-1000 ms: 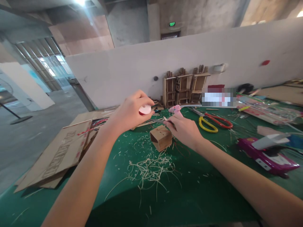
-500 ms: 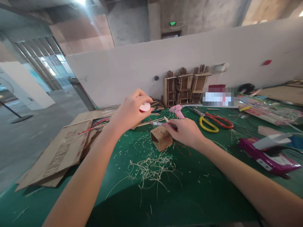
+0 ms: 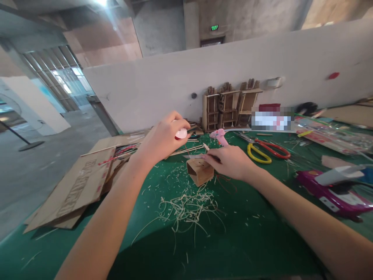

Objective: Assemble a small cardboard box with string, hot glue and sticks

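My left hand [image 3: 170, 134] is closed on a small round spool [image 3: 181, 133], pale on its face and red at the side, held above the table. A thin red thread runs down from it toward the blade. My right hand [image 3: 230, 161] is closed around a knife [image 3: 194, 156], its thin blade pointing left. Just under that blade sits a small brown cardboard box [image 3: 201, 173] with an open side and small dark holes on top. Red thread [image 3: 229, 182] also lies in loops right of the box.
Curly pale shavings [image 3: 186, 210] lie nearer me on the green table [image 3: 247, 249]. Flat cardboard [image 3: 75, 186] is at left. A pink glue gun [image 3: 219, 135], scissors [image 3: 271, 149] and a purple power strip [image 3: 332, 194] lie to the right. Cardboard models [image 3: 227, 107] lean against the wall.
The knife blade has turned flatter over the box. My left hand with the spool has shifted slightly, and the spool is tilted differently. The whole view has moved a little.
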Demonstrator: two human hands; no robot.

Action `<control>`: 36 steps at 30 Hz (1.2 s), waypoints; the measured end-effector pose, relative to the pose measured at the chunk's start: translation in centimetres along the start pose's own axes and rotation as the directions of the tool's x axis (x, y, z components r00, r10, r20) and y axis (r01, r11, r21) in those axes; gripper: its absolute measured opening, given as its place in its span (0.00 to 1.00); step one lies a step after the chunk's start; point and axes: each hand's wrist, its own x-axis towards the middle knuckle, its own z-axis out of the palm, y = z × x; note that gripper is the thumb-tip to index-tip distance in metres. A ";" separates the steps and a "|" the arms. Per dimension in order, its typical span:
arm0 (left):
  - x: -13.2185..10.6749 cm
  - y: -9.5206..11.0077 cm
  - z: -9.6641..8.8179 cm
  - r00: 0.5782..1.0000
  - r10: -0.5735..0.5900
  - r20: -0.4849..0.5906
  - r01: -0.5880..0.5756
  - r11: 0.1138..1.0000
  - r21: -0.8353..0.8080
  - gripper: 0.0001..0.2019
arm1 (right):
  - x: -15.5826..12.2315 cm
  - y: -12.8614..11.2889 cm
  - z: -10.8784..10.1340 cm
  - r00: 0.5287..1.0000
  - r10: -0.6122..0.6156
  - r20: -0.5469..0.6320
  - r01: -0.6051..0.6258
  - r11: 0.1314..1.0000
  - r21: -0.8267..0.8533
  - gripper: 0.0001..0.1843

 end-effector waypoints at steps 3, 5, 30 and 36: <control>0.0 0.4 -0.1 0.999 0.035 0.018 -0.034 0.999 -0.034 0.07 | 0.0 -0.2 0.4 0.993 0.107 -0.054 -0.109 0.993 -0.039 0.24; 0.1 0.7 -0.3 0.998 0.058 0.032 -0.055 0.995 -0.078 0.07 | 0.1 -0.1 0.5 0.980 0.184 -0.077 -0.189 0.980 -0.061 0.25; 0.2 0.5 5.8 0.873 -0.413 0.258 0.439 0.438 -0.785 0.34 | 0.4 1.1 0.4 0.912 0.385 -0.139 -0.295 0.855 0.427 0.25; 0.2 0.9 5.2 0.862 -0.300 0.408 0.480 0.228 -0.847 0.33 | 0.5 0.4 0.4 0.936 0.344 -0.076 -0.235 0.771 0.592 0.26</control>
